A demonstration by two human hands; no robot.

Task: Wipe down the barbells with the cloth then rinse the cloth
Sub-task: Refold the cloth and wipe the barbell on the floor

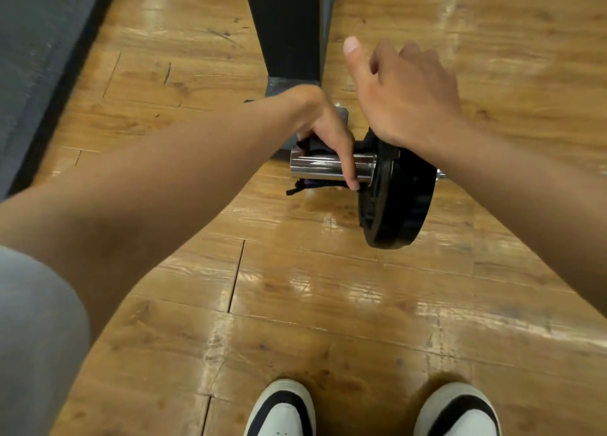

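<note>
A barbell lies on the wooden floor. Its chrome sleeve (pixel 318 166) points left and a black weight plate (pixel 397 199) stands on edge beside it. My left hand (pixel 328 130) wraps over the sleeve from above and presses a dark cloth (pixel 305 144) around it. A frayed edge of the cloth hangs below the sleeve. My right hand (pixel 407 93) is above and behind the plate, thumb stretched out and fingers curled away from me. I see nothing in it. Its wrist hides the top of the plate.
A dark upright post (pixel 289 28) with a grey foot stands just behind the sleeve. A grey mat (pixel 36 57) borders the floor at the far left. My two white and black shoes (pixel 282 409) are at the bottom edge, in front of the plate.
</note>
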